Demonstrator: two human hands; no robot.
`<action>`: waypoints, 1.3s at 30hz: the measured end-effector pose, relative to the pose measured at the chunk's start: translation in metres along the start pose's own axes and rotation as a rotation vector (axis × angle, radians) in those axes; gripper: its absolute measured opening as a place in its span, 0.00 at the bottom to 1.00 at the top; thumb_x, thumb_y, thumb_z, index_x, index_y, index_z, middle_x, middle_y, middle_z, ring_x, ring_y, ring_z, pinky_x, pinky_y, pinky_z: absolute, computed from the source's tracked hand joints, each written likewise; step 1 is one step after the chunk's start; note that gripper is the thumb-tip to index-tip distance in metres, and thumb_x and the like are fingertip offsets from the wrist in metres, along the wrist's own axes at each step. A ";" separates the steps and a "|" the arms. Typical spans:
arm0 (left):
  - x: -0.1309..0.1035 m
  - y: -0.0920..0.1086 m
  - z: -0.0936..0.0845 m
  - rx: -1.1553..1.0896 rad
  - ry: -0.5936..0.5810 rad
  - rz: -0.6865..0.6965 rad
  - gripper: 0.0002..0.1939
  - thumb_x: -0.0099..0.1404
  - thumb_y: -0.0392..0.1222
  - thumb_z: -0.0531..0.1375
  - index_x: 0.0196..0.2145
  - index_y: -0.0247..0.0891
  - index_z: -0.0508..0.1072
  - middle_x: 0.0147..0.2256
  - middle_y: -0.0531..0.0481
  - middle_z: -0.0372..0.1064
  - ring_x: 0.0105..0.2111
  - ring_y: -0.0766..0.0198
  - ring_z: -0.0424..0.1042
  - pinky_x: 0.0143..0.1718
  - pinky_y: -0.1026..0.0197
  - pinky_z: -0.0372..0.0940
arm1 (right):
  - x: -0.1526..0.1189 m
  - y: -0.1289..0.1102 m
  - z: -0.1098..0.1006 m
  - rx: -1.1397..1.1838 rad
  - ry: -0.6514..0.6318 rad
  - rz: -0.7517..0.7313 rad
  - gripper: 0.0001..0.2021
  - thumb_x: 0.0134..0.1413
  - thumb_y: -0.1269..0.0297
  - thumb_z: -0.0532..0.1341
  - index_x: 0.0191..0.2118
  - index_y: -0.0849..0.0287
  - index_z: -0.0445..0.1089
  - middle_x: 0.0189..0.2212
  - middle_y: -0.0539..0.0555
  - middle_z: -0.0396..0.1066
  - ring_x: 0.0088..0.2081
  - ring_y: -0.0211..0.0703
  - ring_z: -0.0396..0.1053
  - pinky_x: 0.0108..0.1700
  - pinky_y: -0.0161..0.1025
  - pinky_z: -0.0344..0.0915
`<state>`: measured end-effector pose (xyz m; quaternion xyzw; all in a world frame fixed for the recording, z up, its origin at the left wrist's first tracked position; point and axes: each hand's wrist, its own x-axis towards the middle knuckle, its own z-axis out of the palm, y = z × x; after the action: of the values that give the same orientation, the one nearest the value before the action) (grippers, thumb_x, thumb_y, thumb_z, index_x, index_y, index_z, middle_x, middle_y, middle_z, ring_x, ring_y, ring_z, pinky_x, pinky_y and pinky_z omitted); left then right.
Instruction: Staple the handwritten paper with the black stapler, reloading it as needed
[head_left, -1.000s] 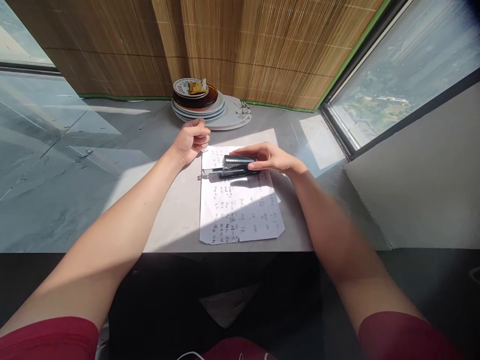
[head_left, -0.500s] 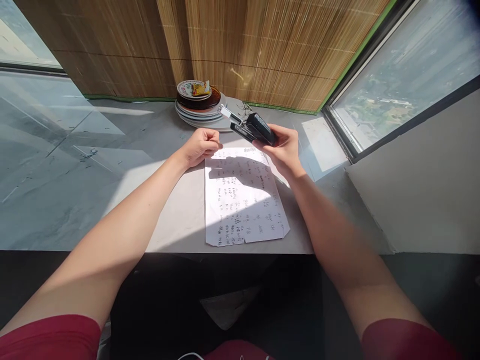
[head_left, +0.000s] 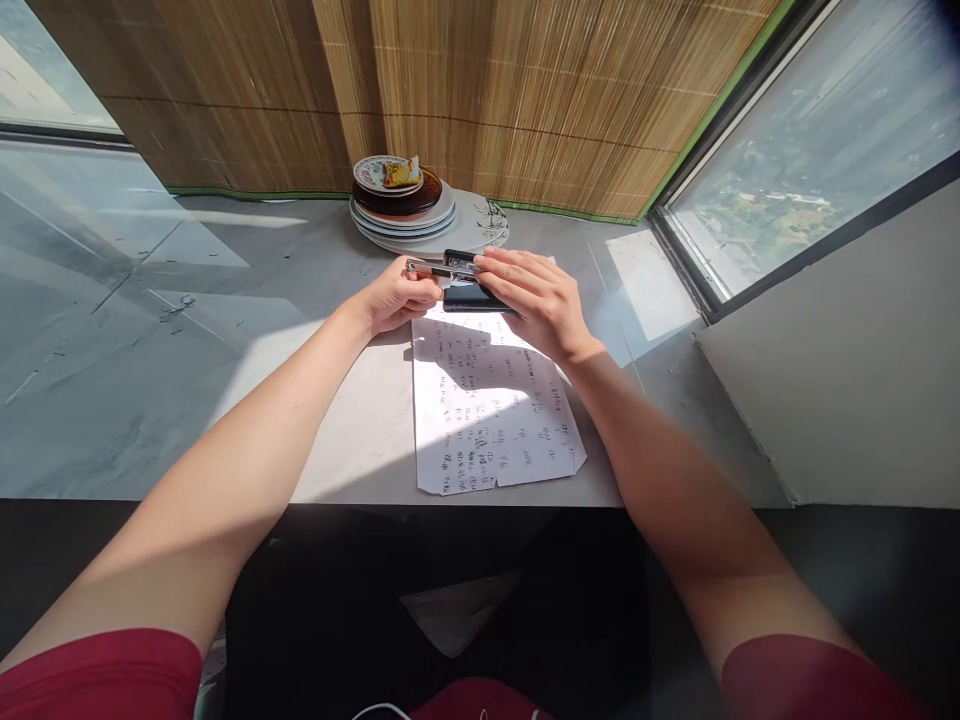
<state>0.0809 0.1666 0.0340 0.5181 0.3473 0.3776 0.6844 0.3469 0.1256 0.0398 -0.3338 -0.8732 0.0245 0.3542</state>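
A black stapler point(head_left: 474, 298), swung apart with its metal magazine showing, is just above the top edge of a handwritten paper sheet point(head_left: 487, 420). My right hand point(head_left: 536, 300) grips its right end, fingers stretched together across it and the thumb hidden. At the magazine's left tip, my left hand point(head_left: 401, 297) is closed with curled fingers, touching or very close to the metal. Whatever lies inside those fingers is hidden. The sheet lies on the pale counter, partly in the shadow of hands and stapler.
Behind the hands stands a stack of plates point(head_left: 405, 220) with a small yellow packet point(head_left: 403, 173) on top. A bamboo blind point(head_left: 480, 100) hangs behind. Some dark debris point(head_left: 180, 304) lies on the counter at left. A white wall point(head_left: 847, 370) borders the right side.
The stapler has turned from slanting to level, and its magazine end has come down to my left hand. My right hand has rolled over, back upward. The sheet has shifted slightly right.
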 end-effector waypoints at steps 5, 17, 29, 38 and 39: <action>-0.001 0.004 0.002 -0.044 0.026 -0.030 0.26 0.47 0.27 0.71 0.31 0.43 0.58 0.22 0.64 0.45 0.17 0.77 0.47 0.20 0.69 0.39 | 0.001 -0.003 -0.004 0.017 0.001 0.007 0.17 0.79 0.51 0.56 0.63 0.39 0.77 0.63 0.51 0.80 0.73 0.58 0.69 0.76 0.68 0.62; -0.002 0.004 0.002 0.013 -0.031 -0.055 0.26 0.46 0.27 0.71 0.29 0.43 0.56 0.22 0.63 0.44 0.17 0.78 0.45 0.20 0.70 0.38 | 0.004 -0.003 -0.003 0.013 0.009 -0.017 0.17 0.82 0.51 0.52 0.59 0.40 0.77 0.62 0.51 0.79 0.73 0.59 0.69 0.77 0.70 0.59; 0.000 0.003 0.002 -0.043 0.001 -0.085 0.25 0.45 0.25 0.68 0.28 0.43 0.55 0.22 0.64 0.42 0.16 0.77 0.45 0.18 0.72 0.38 | 0.004 -0.006 0.006 0.031 0.070 0.037 0.16 0.79 0.54 0.56 0.60 0.39 0.77 0.62 0.50 0.79 0.73 0.61 0.68 0.76 0.71 0.60; 0.004 0.008 -0.004 -0.087 0.089 0.039 0.27 0.52 0.30 0.69 0.25 0.43 0.50 0.20 0.64 0.38 0.16 0.77 0.39 0.18 0.70 0.34 | -0.010 0.014 -0.003 0.576 0.179 0.391 0.15 0.57 0.50 0.73 0.46 0.51 0.84 0.39 0.52 0.80 0.45 0.54 0.79 0.44 0.51 0.78; 0.004 0.009 -0.002 -0.080 0.104 0.046 0.27 0.52 0.31 0.69 0.25 0.43 0.50 0.20 0.64 0.38 0.16 0.77 0.38 0.18 0.69 0.33 | -0.011 0.017 -0.004 0.658 0.119 0.407 0.16 0.54 0.50 0.75 0.44 0.52 0.84 0.37 0.52 0.79 0.42 0.51 0.78 0.41 0.48 0.77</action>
<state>0.0799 0.1728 0.0420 0.4780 0.3552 0.4334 0.6764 0.3649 0.1312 0.0316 -0.3695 -0.7126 0.3536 0.4802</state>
